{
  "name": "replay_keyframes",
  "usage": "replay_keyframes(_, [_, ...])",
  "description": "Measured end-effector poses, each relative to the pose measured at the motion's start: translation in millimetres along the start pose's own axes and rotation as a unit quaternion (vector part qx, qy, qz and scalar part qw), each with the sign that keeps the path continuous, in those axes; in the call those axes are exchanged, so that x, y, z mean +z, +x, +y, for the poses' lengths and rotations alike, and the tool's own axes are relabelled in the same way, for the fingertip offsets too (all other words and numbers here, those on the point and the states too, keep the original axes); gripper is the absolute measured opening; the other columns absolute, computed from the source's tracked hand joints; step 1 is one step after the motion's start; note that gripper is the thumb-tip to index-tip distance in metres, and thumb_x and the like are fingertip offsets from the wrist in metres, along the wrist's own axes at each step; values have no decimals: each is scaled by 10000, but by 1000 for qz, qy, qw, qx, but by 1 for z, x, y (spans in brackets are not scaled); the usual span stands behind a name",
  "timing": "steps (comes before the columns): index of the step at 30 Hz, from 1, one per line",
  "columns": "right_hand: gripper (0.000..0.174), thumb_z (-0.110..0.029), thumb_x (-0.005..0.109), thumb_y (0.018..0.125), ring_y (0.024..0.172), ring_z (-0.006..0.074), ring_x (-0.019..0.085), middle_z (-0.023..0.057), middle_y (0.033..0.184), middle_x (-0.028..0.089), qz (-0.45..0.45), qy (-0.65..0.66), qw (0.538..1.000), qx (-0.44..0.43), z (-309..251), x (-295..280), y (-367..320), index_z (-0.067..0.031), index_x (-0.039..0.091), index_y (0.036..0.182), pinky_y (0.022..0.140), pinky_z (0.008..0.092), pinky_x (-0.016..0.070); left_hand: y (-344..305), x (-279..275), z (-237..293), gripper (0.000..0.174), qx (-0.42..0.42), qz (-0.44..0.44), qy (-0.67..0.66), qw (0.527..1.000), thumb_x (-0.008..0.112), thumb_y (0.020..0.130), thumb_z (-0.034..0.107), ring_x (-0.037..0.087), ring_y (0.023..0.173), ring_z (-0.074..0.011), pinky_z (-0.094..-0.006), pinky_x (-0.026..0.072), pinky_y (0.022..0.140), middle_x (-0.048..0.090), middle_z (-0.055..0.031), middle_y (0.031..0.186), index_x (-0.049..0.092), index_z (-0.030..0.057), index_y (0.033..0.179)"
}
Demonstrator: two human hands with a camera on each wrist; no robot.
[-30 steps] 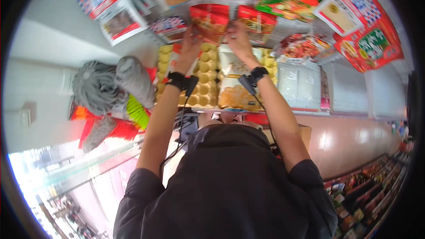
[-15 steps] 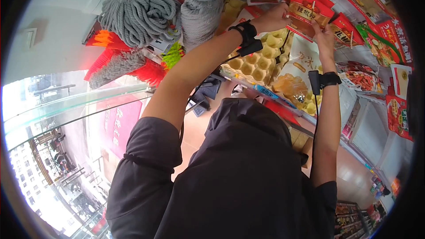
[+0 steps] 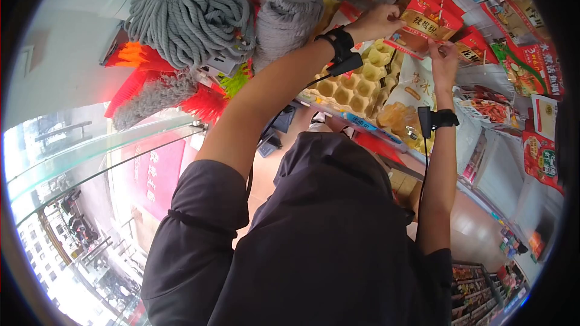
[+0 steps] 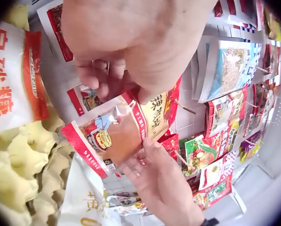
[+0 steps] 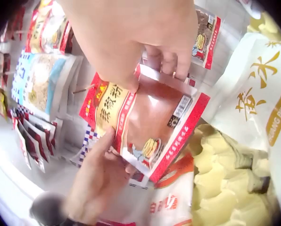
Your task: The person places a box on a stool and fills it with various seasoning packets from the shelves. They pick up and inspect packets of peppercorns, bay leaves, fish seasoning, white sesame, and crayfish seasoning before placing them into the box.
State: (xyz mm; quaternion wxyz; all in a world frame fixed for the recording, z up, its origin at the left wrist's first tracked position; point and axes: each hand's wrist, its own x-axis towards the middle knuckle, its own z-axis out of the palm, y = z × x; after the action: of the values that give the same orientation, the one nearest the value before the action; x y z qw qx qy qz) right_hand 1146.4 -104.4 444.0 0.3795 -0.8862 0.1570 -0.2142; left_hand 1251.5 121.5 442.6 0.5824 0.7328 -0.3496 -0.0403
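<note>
A red-and-cream packet of chili powder (image 3: pixel 426 19) with a clear window hangs at the rack, its printed front towards me. My left hand (image 3: pixel 377 22) pinches one side edge, its thumb on the front and other fingers behind, as the left wrist view shows close up. My right hand (image 3: pixel 444 63) pinches the opposite side, and its thumb (image 5: pixel 131 82) lies on the front in the right wrist view. A rack hook (image 4: pixel 185 107) sticks out beside the packet's red top. Similar red packets (image 3: pixel 474 46) hang just to the right.
Below the packets lie egg trays (image 3: pixel 356 81), with a white bag of rock sugar (image 3: pixel 408 93) on them. A grey mop head (image 3: pixel 190 15) and dusters (image 3: pixel 157 93) stand at the left. More seasoning pouches (image 3: pixel 522 63) hang at the right, above the shelf edge (image 3: pixel 362 122).
Both hands reached among the red packets a second ago; now they hold the chili powder packet by its sides. The head view has swung round. Over the last half second the packet has shifted slightly.
</note>
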Motion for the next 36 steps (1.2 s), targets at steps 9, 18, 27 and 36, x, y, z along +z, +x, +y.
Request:
replay_keyframes(9, [251, -87, 676, 921, 976, 107, 631, 24, 1066, 684, -115, 457, 858, 205, -60, -47, -56, -85, 600, 1160, 851, 274, 498, -26, -11, 70, 298, -68, -96, -131, 984, 640, 957, 182, 585, 792, -69, -261, 491, 668, 645, -39, 920, 613, -6, 1187])
replay_keyframes(18, [341, -51, 652, 939, 880, 62, 619, -6, 1062, 680, -177, 408, 885, 139, -97, -95, -94, -71, 553, 1264, 749, 241, 500, -69, -33, 129, 253, -73, -151, -50, 984, 636, 950, 97, 624, 851, -85, -266, 508, 727, 690, -65, 932, 628, -13, 1178])
replay_keyframes(27, [287, -238, 675, 949, 719, 99, 481, 38, 753, 584, -299, 228, 895, 240, -61, -195, -252, 37, 608, 904, 618, 319, 419, -177, 71, 156, 205, -183, -338, -94, 918, 692, 899, 100, 662, 800, -120, -283, 524, 706, 709, -84, 890, 673, -12, 1069])
replay_keyframes(36, [191, -214, 558, 1015, 778, 68, 605, -12, 900, 641, 112, 412, 781, 456, 86, -244, -520, -67, 665, 1074, 699, 271, 546, -304, 336, 131, 313, -209, -435, -205, 851, 622, 962, 146, 630, 1057, -188, -329, 510, 902, 640, -106, 1120, 570, -17, 1224])
